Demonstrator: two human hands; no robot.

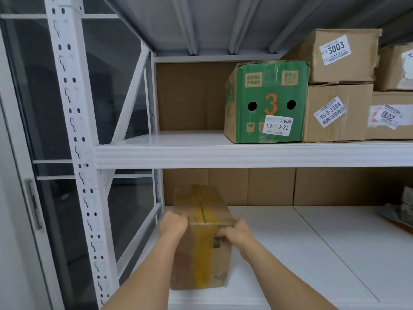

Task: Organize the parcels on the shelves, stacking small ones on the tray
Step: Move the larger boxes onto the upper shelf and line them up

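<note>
I have both hands on the taped cardboard parcel [201, 238] at the left end of the lower shelf [312, 247]. My left hand [172, 224] and right hand [234, 232] curl their fingers over its near top edge, gripping it.

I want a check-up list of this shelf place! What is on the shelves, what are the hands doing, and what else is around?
Surface: white lower shelf, mostly bare; upper shelf bare at its left.
Job's things: taped box on the lower shelf; green box marked 3 and brown boxes stacked on the upper shelf.
Clutter: small packets at the lower shelf's right edge, blurred.
Hands: left hand and right hand grip the taped box's near top edge, fingers curled.
Cables: nothing seen.
Surroundings: white post with holes, glass door at left.
</note>
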